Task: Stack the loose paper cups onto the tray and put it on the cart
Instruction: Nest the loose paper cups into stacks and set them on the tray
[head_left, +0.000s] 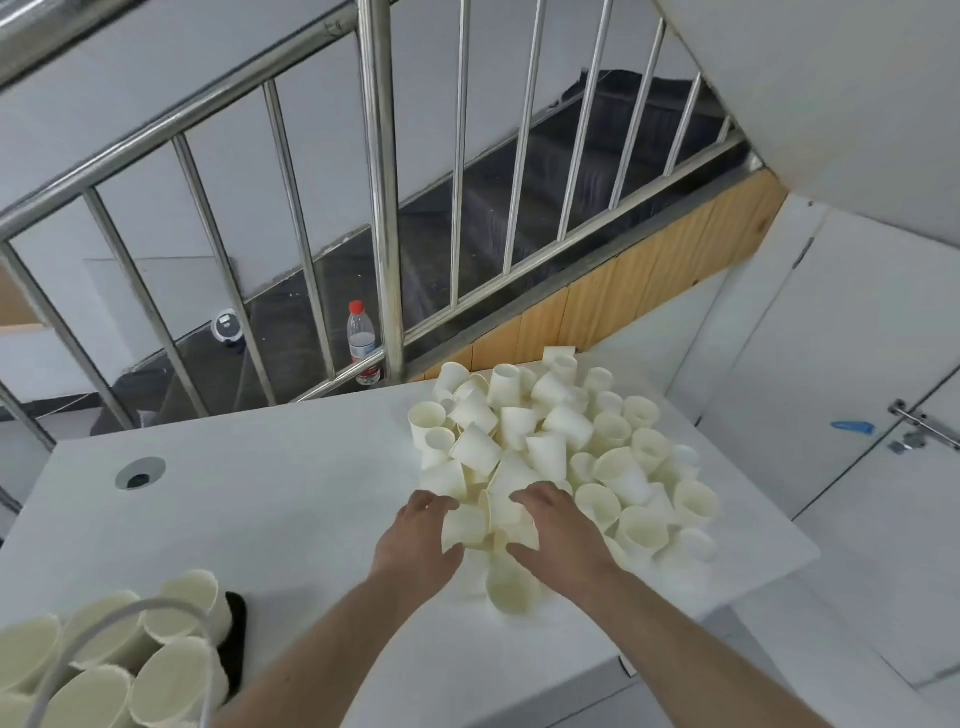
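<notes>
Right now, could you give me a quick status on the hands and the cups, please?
Left hand gripping one loose cup; right hand open on the cup pile. Stacked cups wait lower left. Nothing in the way.

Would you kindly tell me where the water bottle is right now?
The water bottle stands upright behind the metal railing, beyond the white table's far edge.
</notes>
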